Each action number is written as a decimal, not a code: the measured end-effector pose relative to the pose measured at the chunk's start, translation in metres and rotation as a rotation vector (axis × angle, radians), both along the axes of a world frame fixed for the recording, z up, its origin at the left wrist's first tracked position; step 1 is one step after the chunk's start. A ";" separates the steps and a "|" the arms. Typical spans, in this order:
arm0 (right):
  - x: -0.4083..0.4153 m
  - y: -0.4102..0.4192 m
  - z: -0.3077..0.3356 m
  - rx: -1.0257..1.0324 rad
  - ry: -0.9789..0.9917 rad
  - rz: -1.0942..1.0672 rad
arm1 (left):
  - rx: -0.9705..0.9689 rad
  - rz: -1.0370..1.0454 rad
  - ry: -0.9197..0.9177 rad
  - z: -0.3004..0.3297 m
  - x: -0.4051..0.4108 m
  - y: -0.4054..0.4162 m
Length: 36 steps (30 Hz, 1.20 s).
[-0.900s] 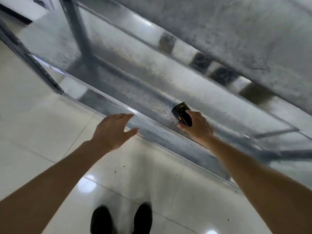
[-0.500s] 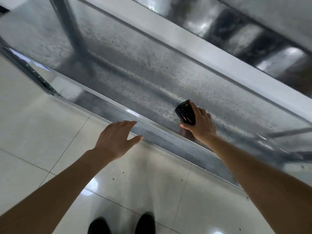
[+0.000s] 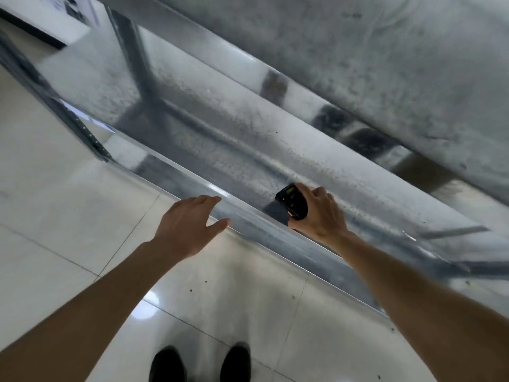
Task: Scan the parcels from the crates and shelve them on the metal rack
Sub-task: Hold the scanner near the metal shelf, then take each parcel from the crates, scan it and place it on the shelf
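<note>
The metal rack (image 3: 248, 144) runs diagonally across the head view, its galvanised shelves bare where I can see them. My right hand (image 3: 321, 216) grips a black handheld scanner (image 3: 292, 204), held low over the lower shelf just inside its front rail. My left hand (image 3: 190, 224) hovers open, palm down, fingers slightly spread, at the front rail of that shelf and holds nothing. No parcels or crates are in view.
A dark perforated upright post (image 3: 82, 130) of the rack stands at the left. Glossy pale floor tiles (image 3: 68, 216) lie below. My two black shoes (image 3: 201, 363) stand at the bottom edge. An upper shelf (image 3: 385, 64) overhangs the lower one.
The view swung up and then back down over the rack. Both hands kept nearly the same pose, the scanner staying in my right hand over the lower shelf.
</note>
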State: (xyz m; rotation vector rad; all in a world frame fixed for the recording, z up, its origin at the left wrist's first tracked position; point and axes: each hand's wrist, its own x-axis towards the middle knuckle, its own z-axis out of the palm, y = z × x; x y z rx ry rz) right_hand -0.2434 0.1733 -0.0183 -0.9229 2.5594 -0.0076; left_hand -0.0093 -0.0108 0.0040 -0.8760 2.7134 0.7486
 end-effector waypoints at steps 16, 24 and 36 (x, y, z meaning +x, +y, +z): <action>0.201 -0.205 0.196 -0.233 -0.405 0.364 | -0.192 0.329 0.011 0.215 0.214 -0.116; 0.384 -0.332 0.348 -0.304 -0.323 0.831 | -0.349 0.600 0.031 0.359 0.413 -0.169; 0.653 -0.458 0.577 -0.510 -0.219 1.149 | -0.620 0.964 0.061 0.594 0.691 -0.205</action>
